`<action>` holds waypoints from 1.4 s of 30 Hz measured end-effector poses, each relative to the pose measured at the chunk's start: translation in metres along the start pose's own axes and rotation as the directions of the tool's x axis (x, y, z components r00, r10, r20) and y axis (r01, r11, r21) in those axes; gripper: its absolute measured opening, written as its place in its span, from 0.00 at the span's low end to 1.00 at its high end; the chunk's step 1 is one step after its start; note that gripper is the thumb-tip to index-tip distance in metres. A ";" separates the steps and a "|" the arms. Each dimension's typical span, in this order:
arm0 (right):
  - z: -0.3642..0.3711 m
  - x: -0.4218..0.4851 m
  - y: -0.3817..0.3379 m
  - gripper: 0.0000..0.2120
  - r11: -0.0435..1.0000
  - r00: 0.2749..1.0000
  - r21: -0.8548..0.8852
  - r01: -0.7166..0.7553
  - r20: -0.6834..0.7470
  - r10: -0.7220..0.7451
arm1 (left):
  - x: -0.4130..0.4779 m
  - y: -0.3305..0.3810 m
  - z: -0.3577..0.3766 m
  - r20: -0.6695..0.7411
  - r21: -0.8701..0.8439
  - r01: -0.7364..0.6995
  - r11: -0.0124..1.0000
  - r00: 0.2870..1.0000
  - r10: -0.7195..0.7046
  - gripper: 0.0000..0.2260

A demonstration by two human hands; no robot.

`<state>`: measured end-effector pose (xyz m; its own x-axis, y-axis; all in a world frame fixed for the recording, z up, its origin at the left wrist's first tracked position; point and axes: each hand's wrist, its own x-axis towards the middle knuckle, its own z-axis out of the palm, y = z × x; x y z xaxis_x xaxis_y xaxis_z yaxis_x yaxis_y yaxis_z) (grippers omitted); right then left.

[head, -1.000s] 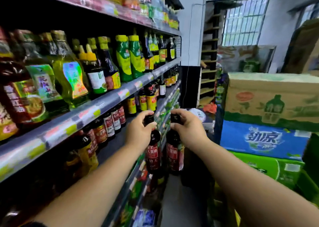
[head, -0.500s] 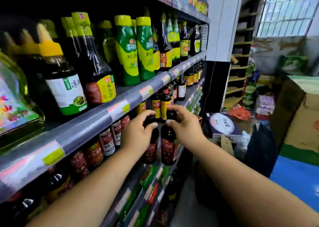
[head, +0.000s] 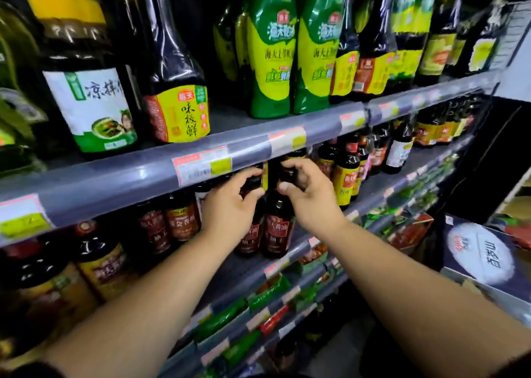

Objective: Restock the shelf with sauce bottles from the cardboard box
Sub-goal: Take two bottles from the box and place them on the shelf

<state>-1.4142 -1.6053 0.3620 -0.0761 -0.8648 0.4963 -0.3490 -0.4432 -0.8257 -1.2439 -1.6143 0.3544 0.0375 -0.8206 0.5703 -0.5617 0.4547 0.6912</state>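
Observation:
My left hand point(head: 230, 205) grips the neck of a dark sauce bottle with a red label point(head: 251, 238). My right hand point(head: 309, 196) grips the neck of a second, matching bottle point(head: 278, 231) beside it. Both bottles stand upright at the front of the middle shelf point(head: 290, 258), just under the grey rail of the shelf above point(head: 253, 147). More dark red-labelled bottles point(head: 181, 221) stand to their left, yellow-labelled ones point(head: 346, 176) to their right. The cardboard box is out of view.
The upper shelf holds tall dark bottles point(head: 172, 90) and green squeeze bottles point(head: 271, 53). Lower shelves carry green and red packets point(head: 270, 291). A dark printed carton point(head: 482, 254) sits at the right, beside the aisle floor point(head: 339, 351).
Both hands carried the two bottles up and forward from mid-aisle onto the middle shelf. My view came much closer to the shelf; the stacked cartons on the right left the frame.

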 end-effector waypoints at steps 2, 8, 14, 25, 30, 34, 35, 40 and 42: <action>0.003 0.010 0.004 0.18 0.999 0.999 0.044 0.009 0.053 -0.011 | 0.001 -0.005 0.003 -0.036 0.019 0.042 0.999 0.999 -0.041 0.17; 0.014 0.031 0.014 0.19 0.994 0.985 0.100 0.048 0.158 -0.063 | 0.005 -0.012 0.001 -0.157 0.108 0.107 0.988 0.984 -0.089 0.17; 0.021 0.033 0.031 0.21 0.994 0.964 0.054 0.097 0.244 -0.108 | 0.002 -0.014 -0.001 -0.156 0.301 0.031 0.953 0.988 0.017 0.20; 0.027 0.002 0.067 0.51 0.996 0.930 -0.044 0.078 0.363 -0.057 | -0.037 -0.038 0.018 -0.009 0.234 0.080 0.969 0.997 -0.080 0.50; 0.039 -0.030 0.095 0.52 0.992 0.944 -0.094 -0.079 0.314 0.105 | -0.068 -0.061 0.029 -0.001 0.135 0.248 0.959 0.968 -0.250 0.49; 0.043 -0.033 0.103 0.47 0.986 0.945 -0.103 -0.133 0.287 0.157 | -0.070 -0.067 0.034 -0.019 0.090 0.326 0.941 0.945 -0.326 0.42; 0.043 -0.032 0.104 0.46 0.985 0.944 -0.104 -0.137 0.288 0.162 | -0.069 -0.068 0.035 -0.027 0.101 0.331 0.938 0.944 -0.330 0.42; 0.036 -0.020 0.116 0.45 0.984 0.944 -0.141 -0.113 0.293 0.151 | -0.058 -0.066 0.047 -0.036 0.112 0.333 0.936 0.943 -0.331 0.39; 0.031 -0.010 0.125 0.45 0.979 0.945 -0.161 -0.121 0.284 0.164 | -0.053 -0.068 0.053 -0.031 0.128 0.341 0.931 0.940 -0.340 0.38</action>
<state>-1.4283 -1.6591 0.2460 0.1366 -0.9567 0.2572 -0.4831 -0.2910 -0.8258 -1.2520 -1.6204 0.2539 0.2521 -0.9151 0.3148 -0.6160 0.0992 0.7815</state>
